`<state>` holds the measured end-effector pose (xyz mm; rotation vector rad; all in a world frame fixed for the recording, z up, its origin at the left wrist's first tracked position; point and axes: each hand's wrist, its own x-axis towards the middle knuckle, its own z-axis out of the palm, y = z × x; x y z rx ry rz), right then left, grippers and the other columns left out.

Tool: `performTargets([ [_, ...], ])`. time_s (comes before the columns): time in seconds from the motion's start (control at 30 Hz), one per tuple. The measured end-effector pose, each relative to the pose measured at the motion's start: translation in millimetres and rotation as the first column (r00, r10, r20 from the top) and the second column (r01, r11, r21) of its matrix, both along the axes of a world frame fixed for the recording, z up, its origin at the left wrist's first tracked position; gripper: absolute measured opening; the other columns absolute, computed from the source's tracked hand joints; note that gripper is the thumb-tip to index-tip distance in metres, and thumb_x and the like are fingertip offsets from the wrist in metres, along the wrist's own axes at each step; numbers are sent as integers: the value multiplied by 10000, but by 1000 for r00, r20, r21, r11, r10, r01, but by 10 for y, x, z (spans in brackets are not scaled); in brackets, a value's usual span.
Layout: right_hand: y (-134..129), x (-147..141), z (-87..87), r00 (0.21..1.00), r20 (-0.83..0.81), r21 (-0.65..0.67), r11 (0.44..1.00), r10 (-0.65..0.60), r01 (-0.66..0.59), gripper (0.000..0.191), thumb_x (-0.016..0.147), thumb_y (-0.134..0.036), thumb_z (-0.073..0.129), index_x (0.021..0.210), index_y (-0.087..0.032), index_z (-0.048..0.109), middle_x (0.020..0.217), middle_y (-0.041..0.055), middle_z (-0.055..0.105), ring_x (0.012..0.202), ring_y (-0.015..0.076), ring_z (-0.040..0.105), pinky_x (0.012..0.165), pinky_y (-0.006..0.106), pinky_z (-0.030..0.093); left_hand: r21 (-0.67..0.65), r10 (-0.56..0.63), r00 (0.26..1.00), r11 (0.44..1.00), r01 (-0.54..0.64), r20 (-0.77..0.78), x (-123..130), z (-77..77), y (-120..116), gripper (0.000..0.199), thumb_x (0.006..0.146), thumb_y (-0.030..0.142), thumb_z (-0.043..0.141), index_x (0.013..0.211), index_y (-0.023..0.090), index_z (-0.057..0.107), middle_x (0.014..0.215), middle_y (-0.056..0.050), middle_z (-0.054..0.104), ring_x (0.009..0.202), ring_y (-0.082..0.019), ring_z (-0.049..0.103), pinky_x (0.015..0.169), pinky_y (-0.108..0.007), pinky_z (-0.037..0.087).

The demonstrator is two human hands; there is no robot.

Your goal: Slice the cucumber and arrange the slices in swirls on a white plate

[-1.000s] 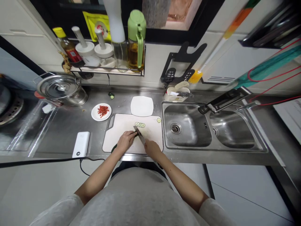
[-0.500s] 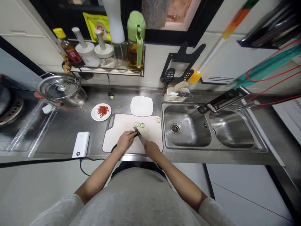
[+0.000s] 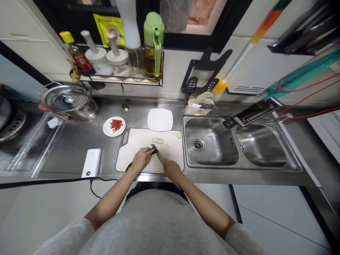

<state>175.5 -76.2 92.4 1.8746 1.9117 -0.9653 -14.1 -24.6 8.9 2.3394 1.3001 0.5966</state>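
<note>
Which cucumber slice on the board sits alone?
The lone slice in the far right corner of the board; the other slices overlap in a row beyond the knife.

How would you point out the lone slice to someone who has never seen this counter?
Find the steel sink, then the white board just left of it. In the board's far right corner lies a pale, green-rimmed slice. It sits by itself, while the other slices overlap in a short row nearer the board's middle.
</note>
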Motion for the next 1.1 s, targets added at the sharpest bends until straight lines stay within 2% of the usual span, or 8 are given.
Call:
performTargets([
  [0.3, -1, -28, -148, 1000, -20, 51, 998, -21, 22, 288, 933, -192, 351, 1147, -129, 533, 980, 160, 680, 931, 247, 654, 737, 313, 430, -24, 10, 1000, 1000, -10, -12, 6, 30, -5, 327, 919, 207, 480, 1188, 250, 660, 1109, -60, 665, 991, -196, 586, 899, -350, 496],
  [0.43, 3, -53, -197, 1000, -19, 48, 999, -24, 25, 326, 939, -189, 333, 1204, -117, 508, 985, 166, 676, 952, 249, 646, 759, 320, 435, -31, 15, 1000, 999, -15, -4, 8, 48, -13, 322, 921, 207, 476, 1180, 245, 663, 1109, -62, 664, 992, -194, 584, 900, -346, 494],
  [0.6, 38, -53, -197, 1000, -18, 37, 999, -24, 25, 345, 954, -223, 337, 1254, -128, 481, 1011, 149, 674, 975, 233, 635, 750, 299, 426, -15, 6, 1000, 1000, -6, -4, 14, 45, -35, 326, 922, 217, 478, 1197, 252, 648, 1113, -65, 657, 990, -191, 582, 902, -347, 491],
  [0.73, 24, 37, -147, 1000, 6, 63, 998, -25, 24, 312, 969, -268, 334, 1199, -166, 520, 991, 117, 682, 934, 224, 641, 710, 286, 406, -37, 43, 998, 998, -45, -43, 35, 51, -53, 317, 927, 235, 462, 1189, 248, 640, 1109, -62, 659, 986, -204, 585, 887, -352, 493],
  [0.93, -124, 342, -93, 979, 180, 206, 977, -100, 62, 350, 999, -308, 288, 1235, -250, 539, 924, 82, 669, 815, 193, 623, 680, 278, 355, -134, 151, 988, 980, -147, 14, 37, 101, -57, 315, 936, 292, 452, 1214, 234, 589, 1144, -59, 658, 1060, -217, 587, 941, -371, 473],
  [1.1, -248, 567, -126, 957, 256, 449, 893, -141, 11, 382, 978, -306, 372, 1326, -287, 528, 940, 95, 608, 880, 211, 541, 753, 313, 313, -223, 318, 936, 933, -281, 153, 80, 247, 84, 347, 954, 355, 411, 1216, 212, 589, 1180, -78, 644, 1068, -215, 593, 943, -383, 473],
])
